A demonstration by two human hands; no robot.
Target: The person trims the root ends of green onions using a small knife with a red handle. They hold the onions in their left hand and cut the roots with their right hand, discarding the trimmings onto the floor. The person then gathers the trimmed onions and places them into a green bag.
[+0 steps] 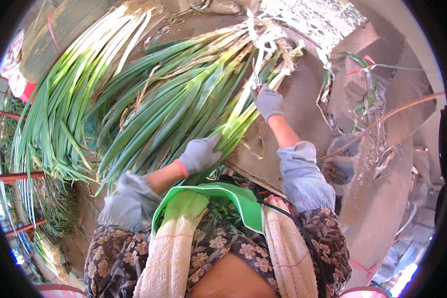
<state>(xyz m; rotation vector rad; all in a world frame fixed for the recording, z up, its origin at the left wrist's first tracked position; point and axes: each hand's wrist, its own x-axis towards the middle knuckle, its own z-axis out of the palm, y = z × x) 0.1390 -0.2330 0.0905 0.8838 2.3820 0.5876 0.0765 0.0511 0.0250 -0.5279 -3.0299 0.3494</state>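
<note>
A large bundle of long green onions (178, 89) lies in front of me, roots at the far right and leaves towards the near left. Some of the onions show white strips hanging by the roots. My left hand (201, 154), in a grey glove, grips a few green onion stalks (235, 121) at the green part. In the same kind of glove, my right hand (270, 101) is closed around a small metal hand tool (256, 79) beside the white shanks. Its exact kind is too small to tell.
To the left, clean-looking green onions (85, 63) lie with white ends by a wooden board (50, 46). Pale scraps (313, 20) are heaped at the far right. A hollow concrete block (342, 164), a brown hose or rod (387, 115) and a brick (357, 39) stand at right.
</note>
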